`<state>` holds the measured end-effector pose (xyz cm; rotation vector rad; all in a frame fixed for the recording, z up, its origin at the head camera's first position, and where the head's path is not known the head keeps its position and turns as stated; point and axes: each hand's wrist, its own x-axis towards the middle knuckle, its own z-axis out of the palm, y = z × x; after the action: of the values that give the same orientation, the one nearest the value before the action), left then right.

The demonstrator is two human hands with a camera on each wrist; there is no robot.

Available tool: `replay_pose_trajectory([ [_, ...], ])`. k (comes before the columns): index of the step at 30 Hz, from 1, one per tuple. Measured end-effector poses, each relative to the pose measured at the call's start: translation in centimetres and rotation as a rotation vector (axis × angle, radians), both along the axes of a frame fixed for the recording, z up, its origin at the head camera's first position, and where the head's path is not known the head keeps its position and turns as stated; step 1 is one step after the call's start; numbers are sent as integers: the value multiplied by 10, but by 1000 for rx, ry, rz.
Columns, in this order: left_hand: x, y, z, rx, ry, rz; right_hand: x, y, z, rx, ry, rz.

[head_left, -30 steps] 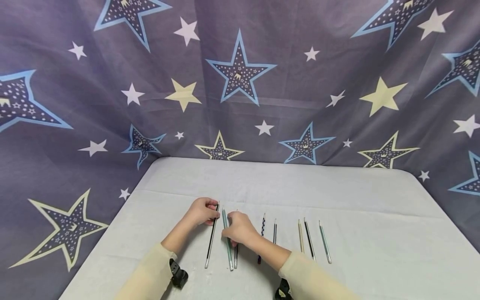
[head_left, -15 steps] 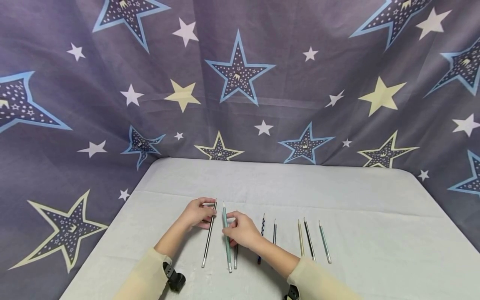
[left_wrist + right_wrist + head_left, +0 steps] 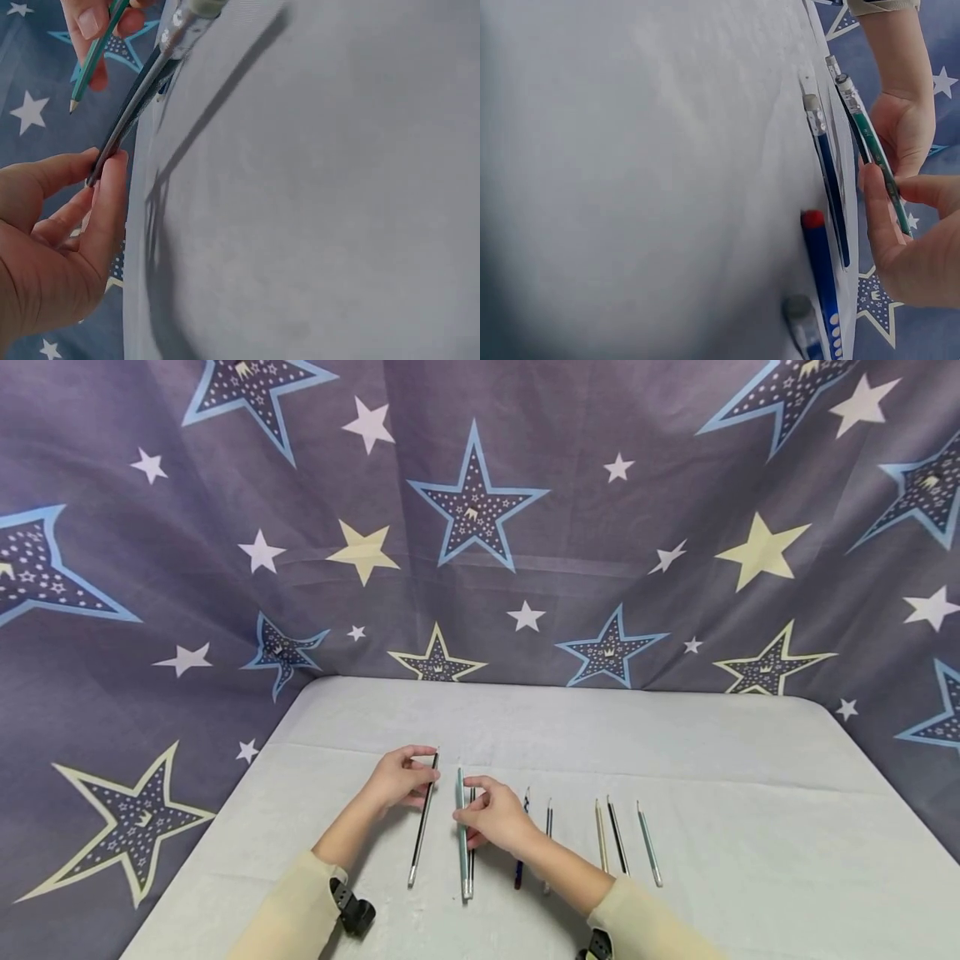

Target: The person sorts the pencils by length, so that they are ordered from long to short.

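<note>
My left hand (image 3: 397,781) pinches a dark, silver-ended pencil (image 3: 424,827) near its tip, thumb and fingers on either side. In the left wrist view that pencil (image 3: 129,105) slants up from the fingertips, above the table. A green pencil (image 3: 462,847) is pinched in my right hand (image 3: 501,818), its eraser end toward me. In the right wrist view the green pencil (image 3: 875,146) is tilted, with its silver ferrule up. Just right of it, a dark pencil (image 3: 472,860) lies on the table, partly hidden by the right hand.
Right of these lie a blue patterned pencil with a red end (image 3: 518,872) and a dark pencil (image 3: 549,820), partly behind the right arm. Farther right are a gold pencil (image 3: 602,835), a dark pencil (image 3: 618,835) and a green pencil (image 3: 650,843). A star-printed curtain (image 3: 480,593) backs the white table (image 3: 750,827).
My right hand has shifted a little right with the green pencil, bringing it nearly over the dark pencil beside it. My left hand moved slightly left, then back right and up, with its dark pencil.
</note>
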<state>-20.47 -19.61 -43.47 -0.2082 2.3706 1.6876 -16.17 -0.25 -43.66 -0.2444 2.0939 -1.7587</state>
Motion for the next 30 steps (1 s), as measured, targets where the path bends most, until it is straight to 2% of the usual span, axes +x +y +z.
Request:
replay_pose_trajectory([
  [8, -14, 10, 9, -32, 48, 0, -1, 10, 9, -21, -2, -7],
  [16, -31, 18, 19, -35, 85, 9, -5, 20, 11, -2, 28, -17],
  [24, -50, 19, 31, -45, 122, 44, -4, 28, 14, -23, 25, -20],
  [30, -67, 18, 34, -94, 185, 56, -3, 31, 14, -47, 13, -28],
])
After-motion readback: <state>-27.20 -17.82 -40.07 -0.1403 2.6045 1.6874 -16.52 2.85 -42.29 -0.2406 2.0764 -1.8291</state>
